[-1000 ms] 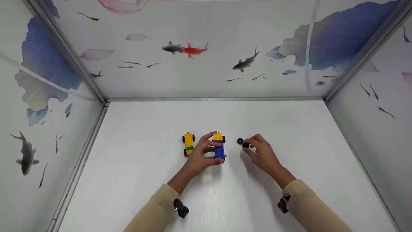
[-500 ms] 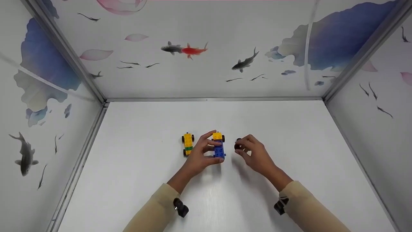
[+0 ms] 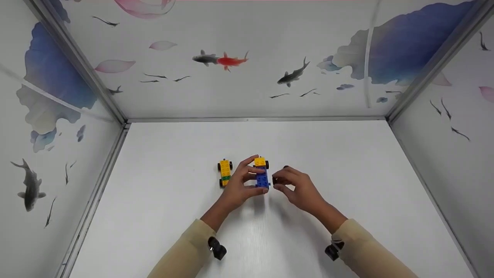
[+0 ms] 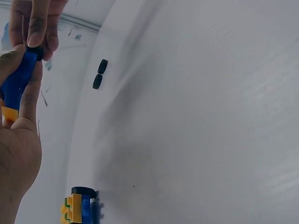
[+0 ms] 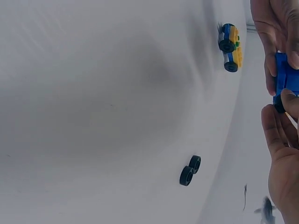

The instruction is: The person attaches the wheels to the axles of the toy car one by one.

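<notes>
Car body, blue with a yellow end, sits raised above the bench in the left hand, whose fingers and thumb grip it. The right hand pinches a small black wheel near the blue end, where a side peg sticks out; the head view shows a slight gap there. Both parts look like hard plastic, so they should be light, stiff and not easily broken, though their smooth faces may slip or twist under a sideways push. The body is best held by its long sides, clear of the peg; the wheel, by its rim, leaving its middle free. Two loose wheels lie together on the bench, and a yellow car stands left of the left hand.
</notes>
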Action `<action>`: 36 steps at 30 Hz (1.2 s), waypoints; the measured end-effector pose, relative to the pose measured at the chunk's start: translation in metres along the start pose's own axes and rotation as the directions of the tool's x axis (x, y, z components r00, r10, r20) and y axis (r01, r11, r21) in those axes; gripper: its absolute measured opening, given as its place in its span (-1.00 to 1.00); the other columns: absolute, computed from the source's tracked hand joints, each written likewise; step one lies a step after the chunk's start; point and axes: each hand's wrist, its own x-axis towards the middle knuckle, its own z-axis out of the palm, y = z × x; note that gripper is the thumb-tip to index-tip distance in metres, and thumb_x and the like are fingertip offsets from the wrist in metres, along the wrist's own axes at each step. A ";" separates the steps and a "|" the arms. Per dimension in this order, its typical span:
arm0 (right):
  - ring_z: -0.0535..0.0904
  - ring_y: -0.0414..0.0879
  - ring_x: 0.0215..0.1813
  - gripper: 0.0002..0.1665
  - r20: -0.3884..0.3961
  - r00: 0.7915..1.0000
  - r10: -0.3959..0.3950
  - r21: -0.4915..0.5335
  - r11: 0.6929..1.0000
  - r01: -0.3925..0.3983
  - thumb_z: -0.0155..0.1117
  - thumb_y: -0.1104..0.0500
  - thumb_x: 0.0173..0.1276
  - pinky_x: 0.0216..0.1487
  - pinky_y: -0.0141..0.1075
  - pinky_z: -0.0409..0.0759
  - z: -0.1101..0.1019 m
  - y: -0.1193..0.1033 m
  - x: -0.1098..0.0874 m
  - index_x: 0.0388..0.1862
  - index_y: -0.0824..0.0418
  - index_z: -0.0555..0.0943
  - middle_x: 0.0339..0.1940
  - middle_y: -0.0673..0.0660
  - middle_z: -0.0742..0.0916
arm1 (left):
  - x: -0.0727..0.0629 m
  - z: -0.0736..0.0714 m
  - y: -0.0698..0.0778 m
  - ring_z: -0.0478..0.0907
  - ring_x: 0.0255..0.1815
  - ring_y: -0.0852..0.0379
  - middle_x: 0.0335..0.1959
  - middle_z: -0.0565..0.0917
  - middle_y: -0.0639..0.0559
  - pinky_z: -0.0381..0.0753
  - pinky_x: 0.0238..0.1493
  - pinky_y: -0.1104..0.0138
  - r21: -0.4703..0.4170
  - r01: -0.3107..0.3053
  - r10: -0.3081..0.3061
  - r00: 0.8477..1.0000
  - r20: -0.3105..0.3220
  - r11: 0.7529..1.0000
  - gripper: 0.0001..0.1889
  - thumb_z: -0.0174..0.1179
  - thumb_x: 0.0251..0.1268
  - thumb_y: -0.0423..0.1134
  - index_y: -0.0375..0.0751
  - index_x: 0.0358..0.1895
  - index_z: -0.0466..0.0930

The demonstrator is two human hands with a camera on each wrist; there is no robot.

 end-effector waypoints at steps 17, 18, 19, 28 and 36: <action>0.85 0.00 0.14 -0.64 0.007 0.999 -0.038 0.002 0.999 0.038 0.50 0.34 0.50 0.18 -0.21 0.85 0.005 -0.004 -0.003 0.23 0.19 0.77 0.10 0.10 0.82 | -0.001 0.001 0.003 0.64 0.43 -0.14 0.80 0.17 0.32 0.80 0.34 0.07 -0.020 -0.011 0.011 1.000 0.002 1.000 -0.51 0.62 0.31 -0.26 0.13 0.27 0.72; 0.85 0.00 0.15 -0.64 0.007 0.999 -0.033 0.000 0.999 0.033 0.50 0.34 0.50 0.19 -0.21 0.84 0.005 -0.004 -0.003 0.23 0.18 0.77 0.10 0.09 0.82 | -0.001 0.001 0.003 0.64 0.43 -0.14 0.80 0.17 0.32 0.80 0.34 0.07 -0.024 -0.013 0.013 1.000 0.004 1.000 -0.51 0.62 0.31 -0.26 0.12 0.27 0.72; 0.84 0.00 0.15 -0.64 0.008 1.000 -0.027 -0.003 1.000 0.027 0.50 0.33 0.50 0.19 -0.22 0.84 0.006 -0.004 -0.003 0.23 0.18 0.77 0.11 0.09 0.82 | -0.001 0.002 0.003 0.64 0.43 -0.14 0.80 0.17 0.32 0.80 0.33 0.08 -0.027 -0.014 0.014 1.000 0.004 1.000 -0.51 0.62 0.31 -0.27 0.12 0.27 0.72; 0.86 0.00 0.09 -0.65 -0.014 1.000 -0.004 0.007 1.000 0.004 0.52 0.33 0.48 0.15 -0.20 0.86 0.007 -0.006 -0.004 0.20 0.16 0.80 0.07 0.09 0.83 | -0.001 0.002 0.005 0.68 0.36 -0.15 0.78 0.20 0.32 0.80 0.33 0.11 -0.024 0.010 -0.010 1.000 -0.008 1.000 -0.51 0.64 0.29 -0.26 0.17 0.24 0.74; 0.85 -0.02 0.01 -0.69 -0.040 0.999 -0.036 0.033 0.999 0.038 0.55 0.35 0.43 0.10 -0.23 0.87 0.007 -0.008 -0.003 0.12 0.20 0.81 -0.04 0.10 0.81 | 0.000 0.003 0.006 0.71 0.30 -0.11 0.75 0.22 0.35 0.80 0.33 0.12 -0.029 0.031 -0.032 0.999 -0.020 0.999 -0.52 0.66 0.26 -0.26 0.16 0.20 0.74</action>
